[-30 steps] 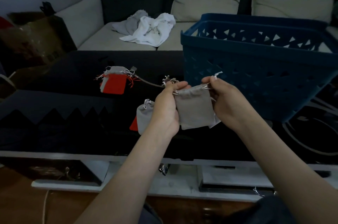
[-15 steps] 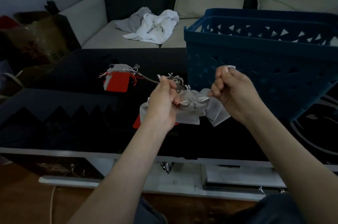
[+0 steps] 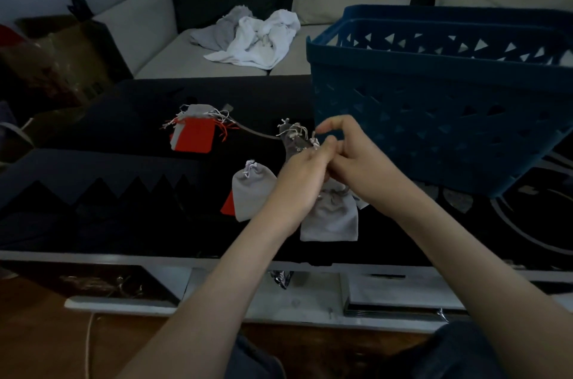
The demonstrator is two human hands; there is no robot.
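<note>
Head view: both hands are meeting mid-picture, over the near half of the black table (image 3: 124,168)
Hands: the left hand (image 3: 302,183) and right hand (image 3: 359,168) are pressing together knuckle to knuckle, fingers curling in and pinching the cords (image 3: 314,142) of the grey pouch (image 3: 330,219); the right forefinger is hooking up clear of the others
Pouch position: it is hanging directly beneath the joined hands, neck gathered just under them; whether its bottom is touching the table is not showing
Long axis: running top to bottom, neck up, straight hem down
Nearer hand: neither; each is working one side of the neck, left on the left, right on the right
Coming move, by my reading: cinching or knotting the cords is depending on the pouch dangling plumb below the grip
Material: soft matte cloth, felt-like, a flat rectangle puckering at the neck; the cords are thin, pale, knotted at the tips
Nearby: a second grey pouch (image 3: 252,192) is lying just left of the left hand; the blue basket (image 3: 434,118), hard plastic with triangular cut-outs, is standing just behind the right hand
</note>
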